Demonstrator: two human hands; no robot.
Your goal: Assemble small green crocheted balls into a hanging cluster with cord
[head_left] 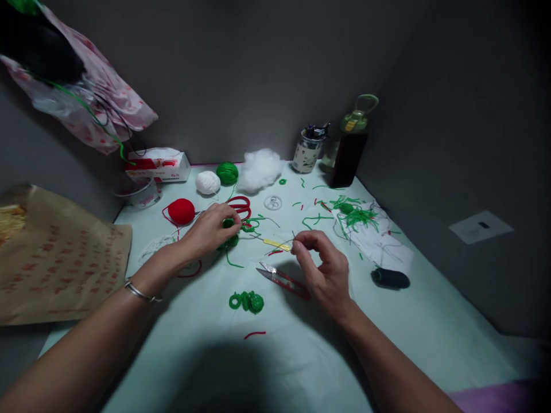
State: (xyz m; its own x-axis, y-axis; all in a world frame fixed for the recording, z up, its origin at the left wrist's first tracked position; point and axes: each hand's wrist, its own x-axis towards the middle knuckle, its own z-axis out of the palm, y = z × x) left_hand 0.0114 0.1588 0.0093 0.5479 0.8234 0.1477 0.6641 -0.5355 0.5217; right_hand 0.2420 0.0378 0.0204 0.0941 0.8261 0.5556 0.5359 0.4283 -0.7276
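Note:
My left hand is closed in a pinch over dark green crocheted pieces; what sits between its fingertips is partly hidden. To the right, my right hand pinches a thin strand, seemingly green yarn, with a short end sticking up above the fingers. A crochet hook with a yellow handle lies between the hands. Below it rest red-handled thread snips, blades pointing left. Nearer to me are small green crocheted pieces, a ring among them, and a red yarn scrap.
Red, white and green yarn balls stand behind, beside white stuffing and red-handled scissors. Green yarn scraps cover white paper at right. A pen cup, phone-like dark slab and paper bag flank the table.

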